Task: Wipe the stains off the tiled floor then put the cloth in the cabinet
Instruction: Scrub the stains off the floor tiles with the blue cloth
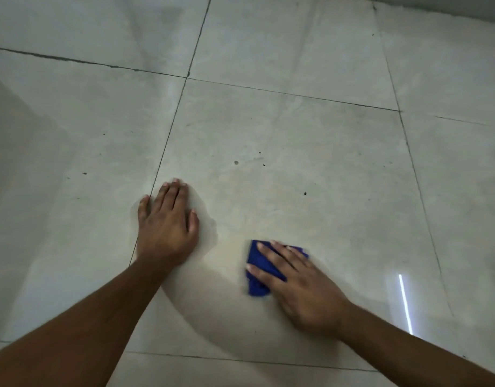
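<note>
Pressing the blue cloth (259, 268) flat against the tiled floor (296, 129), the right hand (299, 286) is lying over it with fingers (271, 254) straight and slightly spread, so the palm's weight is going into the wipe rather than into a grip; the cloth is sitting bunched on the middle tile, towards its near edge, and its blurred outline is suggesting a stroke under way, though that is only a guess. The left hand (168, 219) is resting palm down on the same tile, just beside the grout line (168, 141) at its left edge, fingers extended and holding nothing, probably bracing the person's lean. Small dark specks (236, 162) are lying farther out on that tile, well apart from the cloth, so wiping is likely unfinished. No cabinet is showing
</note>
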